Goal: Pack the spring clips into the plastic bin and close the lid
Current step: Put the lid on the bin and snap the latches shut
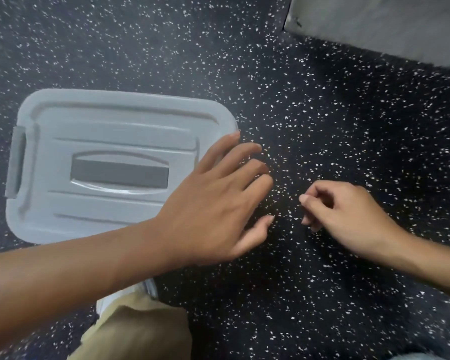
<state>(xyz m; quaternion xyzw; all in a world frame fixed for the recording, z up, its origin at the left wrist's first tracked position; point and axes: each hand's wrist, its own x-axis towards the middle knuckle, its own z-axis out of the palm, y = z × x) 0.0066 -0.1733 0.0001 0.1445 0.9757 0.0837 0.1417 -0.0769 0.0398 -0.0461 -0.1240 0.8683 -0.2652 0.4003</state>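
A pale grey plastic bin (63, 120) sits on the dark speckled floor at the left, its lid down and a darker grey handle (120, 174) recessed in the middle. A grey latch (16, 162) shows on its left end. My left hand (213, 203) hovers over the bin's right edge with fingers spread and nothing in it. My right hand (348, 219) is to the right above bare floor, fingers loosely curled, holding nothing that I can see. No spring clips are in view.
Black rubber floor with white flecks (322, 113) surrounds the bin. A grey wall or panel (387, 24) runs across the top right corner. My knee in tan trousers (135, 331) and a white shoe (140, 292) are at the bottom centre.
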